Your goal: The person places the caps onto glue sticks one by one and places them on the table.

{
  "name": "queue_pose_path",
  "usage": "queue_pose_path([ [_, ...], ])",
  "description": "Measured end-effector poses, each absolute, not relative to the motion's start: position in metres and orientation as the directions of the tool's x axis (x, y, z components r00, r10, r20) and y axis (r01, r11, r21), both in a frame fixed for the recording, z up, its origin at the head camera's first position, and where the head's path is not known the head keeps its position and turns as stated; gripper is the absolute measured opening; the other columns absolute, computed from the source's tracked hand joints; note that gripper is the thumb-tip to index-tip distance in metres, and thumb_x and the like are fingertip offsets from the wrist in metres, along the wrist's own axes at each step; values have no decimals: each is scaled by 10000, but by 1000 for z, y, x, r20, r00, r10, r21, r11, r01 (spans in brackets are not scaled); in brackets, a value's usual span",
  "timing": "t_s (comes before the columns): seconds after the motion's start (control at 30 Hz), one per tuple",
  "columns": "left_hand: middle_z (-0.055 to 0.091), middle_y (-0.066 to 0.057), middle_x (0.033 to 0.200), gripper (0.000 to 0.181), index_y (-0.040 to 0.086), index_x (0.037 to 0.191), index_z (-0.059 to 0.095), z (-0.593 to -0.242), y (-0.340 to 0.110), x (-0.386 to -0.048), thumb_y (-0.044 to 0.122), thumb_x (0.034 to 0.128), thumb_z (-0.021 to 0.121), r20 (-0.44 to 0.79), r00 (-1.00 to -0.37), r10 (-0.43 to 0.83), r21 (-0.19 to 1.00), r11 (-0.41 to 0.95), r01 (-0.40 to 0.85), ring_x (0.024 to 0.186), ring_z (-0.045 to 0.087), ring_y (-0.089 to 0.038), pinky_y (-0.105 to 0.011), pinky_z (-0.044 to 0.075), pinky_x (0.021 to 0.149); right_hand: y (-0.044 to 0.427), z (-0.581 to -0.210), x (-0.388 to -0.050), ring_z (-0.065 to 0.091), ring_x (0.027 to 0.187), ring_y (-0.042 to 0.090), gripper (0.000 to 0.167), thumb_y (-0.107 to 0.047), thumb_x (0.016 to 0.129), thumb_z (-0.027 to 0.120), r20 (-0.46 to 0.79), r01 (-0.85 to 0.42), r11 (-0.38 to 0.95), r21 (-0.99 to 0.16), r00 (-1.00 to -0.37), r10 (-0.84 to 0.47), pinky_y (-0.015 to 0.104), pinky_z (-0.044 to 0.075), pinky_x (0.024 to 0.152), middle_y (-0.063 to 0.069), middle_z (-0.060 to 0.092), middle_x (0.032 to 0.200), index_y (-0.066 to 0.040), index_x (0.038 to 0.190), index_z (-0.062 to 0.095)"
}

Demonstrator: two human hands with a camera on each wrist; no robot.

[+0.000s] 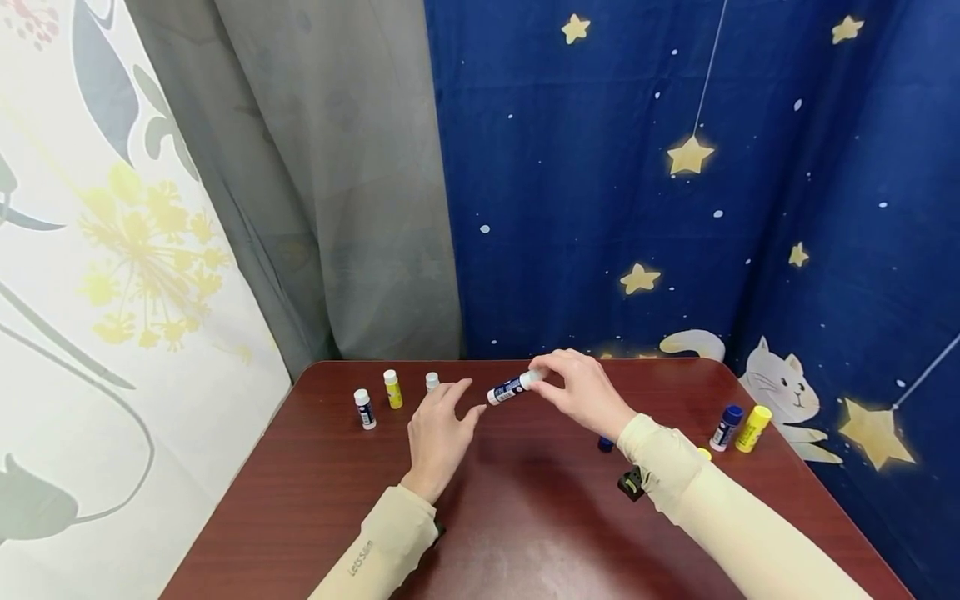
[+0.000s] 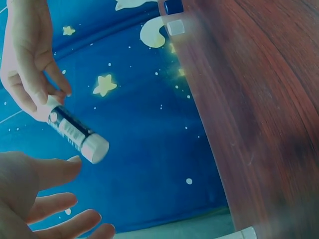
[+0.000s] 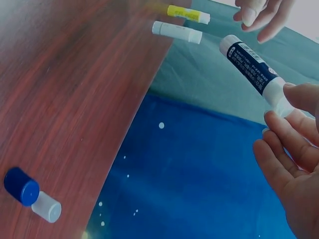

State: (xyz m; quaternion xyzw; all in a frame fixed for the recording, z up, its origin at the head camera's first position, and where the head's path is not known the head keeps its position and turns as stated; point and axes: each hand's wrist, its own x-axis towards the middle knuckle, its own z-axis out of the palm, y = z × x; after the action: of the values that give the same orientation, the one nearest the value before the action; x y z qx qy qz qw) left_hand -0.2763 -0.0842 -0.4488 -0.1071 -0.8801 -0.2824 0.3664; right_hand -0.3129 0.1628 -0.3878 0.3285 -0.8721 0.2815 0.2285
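Note:
A glue stick (image 1: 507, 390) with a navy label and white ends is held tilted above the table. My right hand (image 1: 583, 392) pinches it by one white end, between thumb and fingertips. Its other end points towards my left hand (image 1: 441, 427), whose fingers are spread and hold nothing. In the left wrist view a small gap separates the left thumb from the glue stick (image 2: 75, 132). The right wrist view shows the label of the glue stick (image 3: 251, 67) plainly, while the fingers partly cover the gripped end.
On the left stand a navy glue stick (image 1: 365, 409), a yellow one (image 1: 393, 389) and a pale one (image 1: 432, 381), partly behind my left hand. A blue cap (image 3: 21, 186) lies against a whitish cap (image 3: 47, 206). Blue-topped (image 1: 726, 428) and yellow (image 1: 753, 429) sticks stand right.

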Motion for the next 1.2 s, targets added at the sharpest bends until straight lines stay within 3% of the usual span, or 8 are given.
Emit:
queue_pose_path([
  [0.27,686,-19,1117,433,199,1228,723,-447,-92,-282,282,823,853,727,-686,-43,419,819,393,986,654,-223,-442,567,733,180,-382,-316,550,817,91,167,-259,883,802,573,-675,654,-343,-702,-424,347,442,704,-184,646,886,-221,1034,741],
  [0.53,675,-75,1192,409,185,1208,730,-446,-103,-291,237,822,853,730,-677,-94,444,818,365,955,651,-253,-473,565,709,201,-380,-313,563,820,164,162,-272,899,785,536,-622,697,-357,-748,-392,361,462,710,-165,636,898,-229,1047,736],
  [0.97,669,-48,1112,306,155,1130,757,-453,-126,-313,157,830,817,755,-633,-170,470,814,342,1045,620,-267,-514,545,731,230,-384,-314,570,807,187,179,-257,889,795,526,-595,733,-330,-761,-381,366,455,706,-148,647,893,-208,1051,736],
  [1.2,637,-93,1164,278,121,1148,749,-457,-138,-327,136,872,775,686,-691,-228,560,772,301,1106,569,-301,-516,516,845,244,-384,-315,547,811,114,165,-262,888,796,522,-571,762,-306,-770,-368,374,462,738,-142,655,896,-212,1035,738],
])
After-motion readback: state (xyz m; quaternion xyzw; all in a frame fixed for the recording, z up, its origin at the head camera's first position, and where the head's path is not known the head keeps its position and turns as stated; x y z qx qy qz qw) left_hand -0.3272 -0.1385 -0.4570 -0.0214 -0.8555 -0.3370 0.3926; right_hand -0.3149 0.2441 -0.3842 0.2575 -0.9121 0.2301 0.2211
